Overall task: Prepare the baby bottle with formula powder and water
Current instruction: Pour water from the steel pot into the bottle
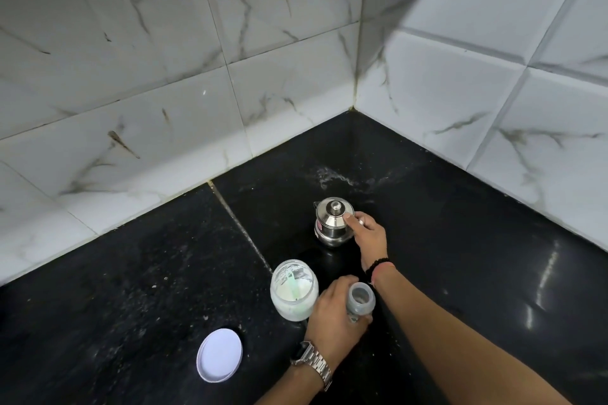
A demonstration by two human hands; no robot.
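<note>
**Reaching for the water vessel with the bottle steadied**

Nearest the viewer, the left hand wraps its fingers round the open baby bottle, holding it upright on the black counter. Just left of that grip stands the uncapped formula jar, a scoop inside; its white lid lies nearer and further left. Beyond the bottle, the right hand curls round the lidded steel water pot, thumb on the lid's rim. Judged step: adding water. The next move likely calls for lifting the pot and pouring slowly into the narrow bottle mouth.
</note>
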